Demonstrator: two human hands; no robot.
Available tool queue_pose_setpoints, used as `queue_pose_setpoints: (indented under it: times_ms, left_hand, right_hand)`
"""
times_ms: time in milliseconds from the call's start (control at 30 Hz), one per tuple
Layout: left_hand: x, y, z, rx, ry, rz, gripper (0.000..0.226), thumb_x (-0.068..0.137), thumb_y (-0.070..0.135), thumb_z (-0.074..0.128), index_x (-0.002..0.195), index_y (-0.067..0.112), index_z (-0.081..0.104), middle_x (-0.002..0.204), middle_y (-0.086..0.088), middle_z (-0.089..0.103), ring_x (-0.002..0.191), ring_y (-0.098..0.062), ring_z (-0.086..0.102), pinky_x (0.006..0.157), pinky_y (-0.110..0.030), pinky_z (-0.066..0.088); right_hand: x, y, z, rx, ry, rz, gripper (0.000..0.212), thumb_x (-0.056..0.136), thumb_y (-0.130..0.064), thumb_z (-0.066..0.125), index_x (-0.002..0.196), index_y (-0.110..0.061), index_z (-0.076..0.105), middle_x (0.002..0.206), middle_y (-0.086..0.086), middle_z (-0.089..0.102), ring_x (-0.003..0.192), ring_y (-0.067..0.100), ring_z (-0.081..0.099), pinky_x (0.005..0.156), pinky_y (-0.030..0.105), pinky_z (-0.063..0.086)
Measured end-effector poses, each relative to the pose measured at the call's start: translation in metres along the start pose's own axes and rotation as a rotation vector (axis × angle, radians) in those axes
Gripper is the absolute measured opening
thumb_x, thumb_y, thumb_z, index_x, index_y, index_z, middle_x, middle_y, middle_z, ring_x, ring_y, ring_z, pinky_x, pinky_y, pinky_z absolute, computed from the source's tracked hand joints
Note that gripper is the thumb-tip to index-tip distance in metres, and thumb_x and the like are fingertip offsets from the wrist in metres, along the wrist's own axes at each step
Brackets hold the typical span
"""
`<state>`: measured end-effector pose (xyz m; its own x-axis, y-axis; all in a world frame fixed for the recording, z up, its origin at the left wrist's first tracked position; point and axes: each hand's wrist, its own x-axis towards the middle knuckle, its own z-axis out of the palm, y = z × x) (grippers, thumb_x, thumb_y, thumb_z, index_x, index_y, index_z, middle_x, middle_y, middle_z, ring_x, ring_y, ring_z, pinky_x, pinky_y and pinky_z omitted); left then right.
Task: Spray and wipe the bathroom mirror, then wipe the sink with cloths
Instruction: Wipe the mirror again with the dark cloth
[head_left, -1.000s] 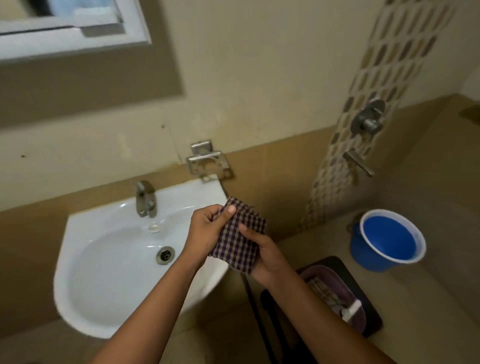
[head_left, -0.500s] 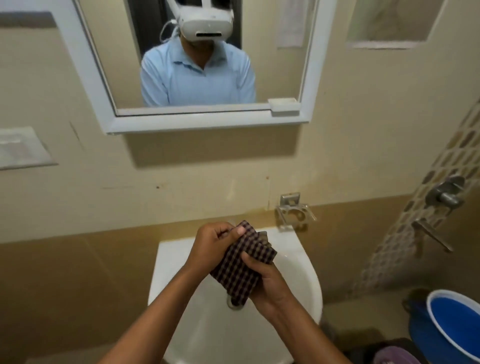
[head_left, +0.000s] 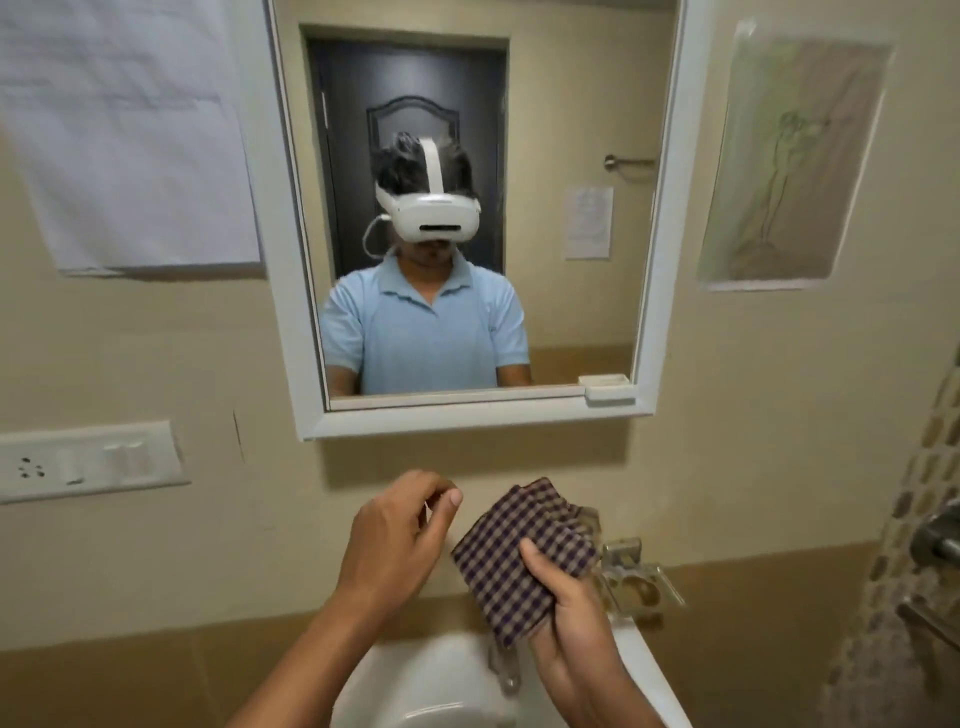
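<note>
The mirror (head_left: 467, 208) hangs on the wall straight above both hands, white-framed, rigid and breakable glass; it wants flat, even pressure from a cloth, not a knuckle or a shove at the frame. I see no wet streaks on it from here, though the light is dim enough that a fine mist could escape me.

Below the hands sits the sink (head_left: 431, 686), white, hard and glossy, likely slick once damp; it needs no holding, only a pass of the cloth over its rim and bowl.

The checked cloth (head_left: 519, 561) is folded into a thick pad, held up in front of the wall between sink and mirror. It looks soft, light and limp. Its lower end droops past the palm, so it should be gripped flat across the fold with the fingers spread behind it, otherwise it will bunch as it drags over glass.

The right hand (head_left: 576, 618) is grasping that cloth, thumb pressed on its face, fingers wrapped behind.

The left hand (head_left: 400, 535) is just beside the cloth, apart from it, fingers curled loosely and holding nothing.

No spray bottle is in sight near either hand.
</note>
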<state>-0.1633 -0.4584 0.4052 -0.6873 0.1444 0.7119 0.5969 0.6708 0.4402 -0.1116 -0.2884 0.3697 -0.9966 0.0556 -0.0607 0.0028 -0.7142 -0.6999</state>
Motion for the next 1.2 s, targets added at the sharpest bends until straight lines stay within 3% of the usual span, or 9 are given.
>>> queue_pose_setpoints:
  times_ms: [200,333,400,600,767,900,967,1067,1200]
  left_hand:
    - [0.067,0.034,-0.050,0.148,0.272,0.164,0.015,0.093,0.028,0.055,0.087,0.019,0.066,0.082,0.008,0.060,0.072,-0.009,0.056,0.066,-0.028,0.046]
    - [0.116,0.047,-0.090,0.321,0.428,0.221,0.024,0.093,0.029,0.049,0.091,0.014,0.067,0.086,-0.001,0.063,0.076,-0.018,0.056,0.067,-0.029,0.043]
    - [0.141,0.052,-0.109,0.411,0.479,0.239,0.025,0.092,0.029,0.047,0.095,0.013,0.066,0.088,-0.004,0.062,0.078,-0.021,0.056,0.070,-0.032,0.044]
    - [0.216,0.074,-0.157,0.557,0.606,0.258,0.035,0.092,0.033,0.041,0.110,0.011,0.060,0.105,-0.012,0.063,0.092,-0.027,0.058,0.081,-0.031,0.040]
    - [0.262,0.080,-0.189,0.602,0.640,0.273,0.053,0.092,0.030,0.043,0.139,0.006,0.046,0.141,-0.018,0.049,0.132,-0.033,0.046,0.112,-0.047,0.034]
    - [0.289,0.076,-0.209,0.692,0.657,0.284,0.063,0.093,0.025,0.037,0.152,0.005,0.027,0.160,-0.014,0.027,0.149,-0.028,0.021,0.122,-0.050,0.015]
    - [0.304,0.062,-0.215,0.716,0.645,0.272,0.065,0.095,0.027,0.031,0.155,0.007,0.016,0.164,-0.009,0.013,0.152,-0.022,0.008,0.124,-0.045,0.006]
    - [0.317,0.046,-0.217,0.714,0.621,0.282,0.063,0.098,0.028,0.024,0.156,0.012,0.008,0.166,-0.007,0.003,0.153,-0.022,0.003,0.123,-0.050,0.010]
    - [0.315,0.046,-0.217,0.730,0.642,0.335,0.062,0.098,0.028,0.024,0.156,0.009,0.014,0.165,-0.008,0.008,0.153,-0.023,0.007,0.124,-0.040,0.004]
  right_hand:
    - [0.000,-0.081,0.046,-0.105,0.064,-0.342,0.098,0.028,-0.051,0.097,0.115,-0.017,0.066,0.107,0.002,0.075,0.098,0.022,0.072,0.087,0.039,0.056]
    - [0.008,-0.137,0.076,-0.130,0.069,-0.560,0.031,0.070,-0.028,0.077,0.099,-0.024,0.065,0.106,-0.002,0.071,0.097,0.017,0.069,0.084,0.032,0.054]
    - [0.016,-0.164,0.095,-0.134,0.090,-0.679,0.017,0.082,-0.022,0.074,0.095,-0.027,0.064,0.104,-0.006,0.070,0.099,0.017,0.068,0.087,0.036,0.055]
    - [0.049,-0.239,0.161,-0.115,0.162,-0.972,0.026,0.088,-0.026,0.071,0.110,-0.028,0.056,0.108,-0.008,0.066,0.103,0.014,0.064,0.100,0.041,0.050]
    - [0.063,-0.295,0.215,-0.160,0.199,-1.235,0.025,0.094,-0.021,0.065,0.116,-0.021,0.054,0.108,-0.007,0.061,0.095,0.002,0.058,0.087,0.019,0.045]
    - [0.082,-0.332,0.262,-0.301,0.270,-1.368,0.029,0.095,-0.019,0.062,0.122,-0.017,0.055,0.114,-0.003,0.060,0.094,-0.005,0.059,0.074,-0.001,0.036]
    - [0.095,-0.347,0.284,-0.425,0.312,-1.447,0.037,0.092,-0.019,0.064,0.128,-0.018,0.053,0.126,0.000,0.059,0.114,0.011,0.057,0.091,0.009,0.042]
    - [0.111,-0.359,0.311,-0.719,0.432,-1.567,0.049,0.086,-0.017,0.070,0.131,-0.015,0.052,0.136,0.004,0.055,0.131,0.024,0.047,0.112,0.047,0.037]
    - [0.115,-0.344,0.333,-1.032,0.464,-1.677,0.068,0.091,-0.047,0.060,0.145,-0.012,0.038,0.153,0.008,0.039,0.146,0.025,0.026,0.123,0.046,0.006]
